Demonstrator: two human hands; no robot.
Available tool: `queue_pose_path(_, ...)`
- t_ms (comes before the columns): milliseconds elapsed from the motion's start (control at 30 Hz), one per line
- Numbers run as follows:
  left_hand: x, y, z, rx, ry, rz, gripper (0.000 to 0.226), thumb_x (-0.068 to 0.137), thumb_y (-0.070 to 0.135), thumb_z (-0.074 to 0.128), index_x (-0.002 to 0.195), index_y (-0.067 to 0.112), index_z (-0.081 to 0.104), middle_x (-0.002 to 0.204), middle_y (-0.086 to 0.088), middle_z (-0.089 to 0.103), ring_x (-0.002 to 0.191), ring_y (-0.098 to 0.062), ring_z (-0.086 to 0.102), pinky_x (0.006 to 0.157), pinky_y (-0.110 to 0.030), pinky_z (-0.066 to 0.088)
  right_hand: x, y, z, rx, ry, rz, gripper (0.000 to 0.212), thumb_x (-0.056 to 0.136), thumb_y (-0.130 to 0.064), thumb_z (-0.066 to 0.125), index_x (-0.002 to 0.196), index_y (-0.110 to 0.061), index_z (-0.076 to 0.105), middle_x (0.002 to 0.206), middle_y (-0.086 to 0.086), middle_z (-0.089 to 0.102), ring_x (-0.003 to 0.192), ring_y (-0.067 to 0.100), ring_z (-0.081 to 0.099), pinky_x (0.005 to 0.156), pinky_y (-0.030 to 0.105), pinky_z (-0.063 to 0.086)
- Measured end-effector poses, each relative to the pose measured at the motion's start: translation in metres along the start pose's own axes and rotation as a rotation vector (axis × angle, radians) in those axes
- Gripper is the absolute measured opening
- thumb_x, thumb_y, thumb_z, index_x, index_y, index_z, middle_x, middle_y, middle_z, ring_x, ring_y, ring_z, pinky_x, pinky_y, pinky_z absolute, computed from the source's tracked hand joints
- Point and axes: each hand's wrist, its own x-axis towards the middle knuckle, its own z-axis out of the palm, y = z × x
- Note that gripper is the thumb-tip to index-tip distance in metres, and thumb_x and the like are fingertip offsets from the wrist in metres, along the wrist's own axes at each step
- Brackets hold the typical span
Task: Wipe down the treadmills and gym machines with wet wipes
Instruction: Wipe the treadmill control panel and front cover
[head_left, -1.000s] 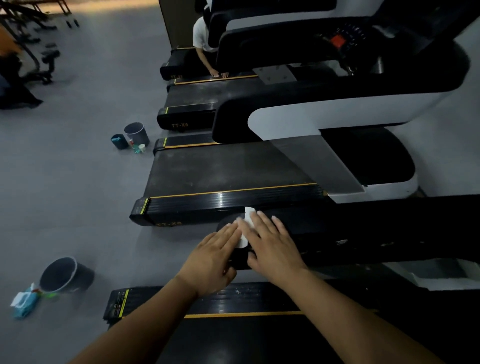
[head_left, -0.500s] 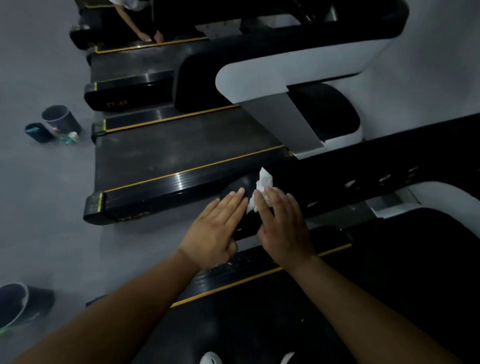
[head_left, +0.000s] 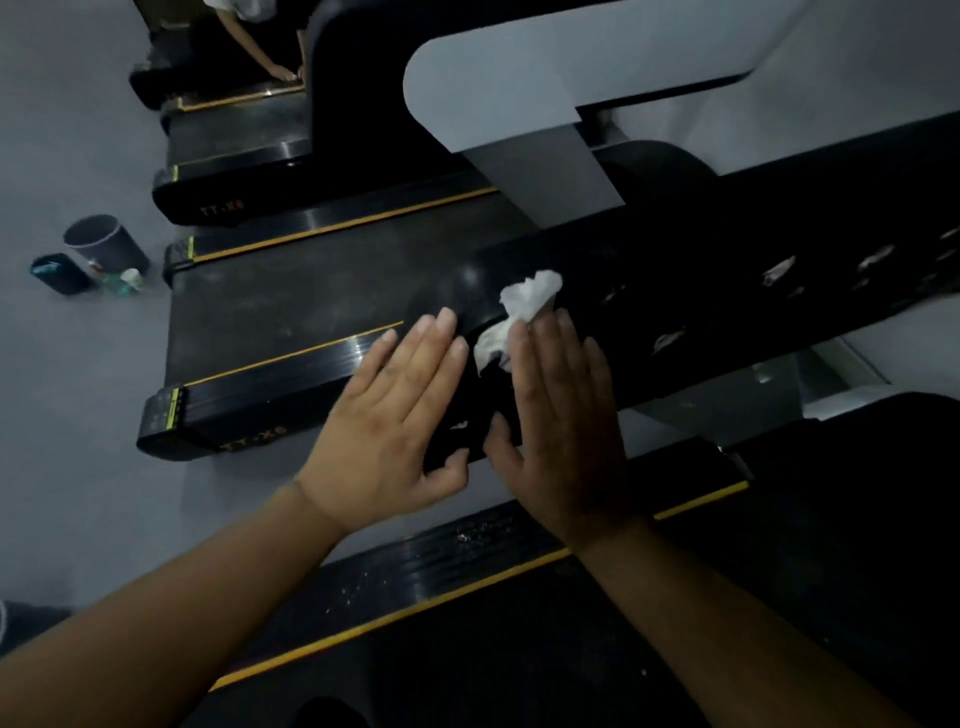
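Note:
A black treadmill handrail crosses the view from centre to the right. My right hand lies flat on the rail's rounded end with straight fingers, pressing a crumpled white wet wipe against it; part of the wipe sticks out beyond the fingertips. My left hand lies flat beside it on the left side of the same rail end, fingers straight, holding nothing.
The neighbouring treadmill deck with yellow stripes lies beyond the rail. A grey bin, a small dark container and a bottle stand on the floor at left. Another person's hands touch a far treadmill.
The view has tilted down and closer. The wipe has bunched up and slid a little along the rail under my right hand; both hands stay flat on the rail end.

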Motion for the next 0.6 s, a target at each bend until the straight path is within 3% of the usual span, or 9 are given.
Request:
queue_pose_path(100,0.002,-0.009,0.019,0.004,0.116,0.042,0.087,0.089,0.042,0.057,0.156,0.000,0.021,0.164,-0.018,0.015,0.156,-0.032,0.015,0.124,-0.052,0.019,0.001,-0.001,0.020,0.001,0.095,-0.010,0.081,0.090,-0.030,0.062,0.154,-0.002,0.023,0.162,0.020,0.018,0.153,0.032,0.014,0.123,0.054,0.015)
queue_pose_path(267,0.003,-0.014,0.037,0.114,0.262,0.079,0.087,0.090,0.047,0.051,0.156,0.000,0.019,0.163,-0.023,0.017,0.155,-0.032,0.018,0.122,-0.057,0.020,0.010,0.009,0.035,0.047,0.321,-0.112,0.072,0.087,-0.026,0.065,0.148,0.006,0.041,0.160,0.026,0.023,0.151,0.039,0.021,0.124,0.054,0.013)
queue_pose_path(333,0.003,-0.013,0.036,0.163,0.286,0.080,0.091,0.088,0.050,0.053,0.156,-0.001,0.021,0.163,-0.025,0.018,0.155,-0.034,0.019,0.123,-0.057,0.021,0.012,0.016,0.038,0.040,0.345,-0.138,0.075,0.089,-0.028,0.063,0.152,0.000,0.034,0.162,0.022,0.027,0.153,0.034,0.021,0.124,0.056,0.012)
queue_pose_path(433,0.002,-0.013,0.036,0.283,0.328,0.100,0.095,0.088,0.054,0.053,0.156,-0.005,0.023,0.164,-0.028,0.016,0.155,-0.035,0.018,0.122,-0.056,0.022,0.007,0.026,0.041,-0.006,0.325,-0.153,0.077,0.100,-0.047,0.048,0.159,-0.008,0.019,0.167,0.015,0.017,0.156,0.027,0.011,0.124,0.055,0.007)
queue_pose_path(500,-0.007,-0.013,0.039,0.363,0.337,0.106,0.096,0.088,0.056,0.052,0.156,-0.006,0.024,0.164,-0.026,0.015,0.155,-0.035,0.018,0.122,-0.056,0.023,0.001,0.030,0.045,-0.037,0.321,-0.163,0.078,0.102,-0.059,0.033,0.160,-0.009,0.021,0.168,0.014,0.012,0.156,0.026,0.008,0.125,0.053,0.006)
queue_pose_path(600,-0.025,-0.012,0.048,0.446,0.337,0.095,0.096,0.087,0.056,0.052,0.156,-0.004,0.024,0.165,-0.023,0.014,0.155,-0.034,0.019,0.123,-0.054,0.022,-0.009,0.026,0.059,-0.044,0.333,-0.170,0.081,0.101,-0.061,0.030,0.159,-0.004,0.022,0.168,0.016,0.011,0.156,0.028,0.006,0.125,0.052,0.007)
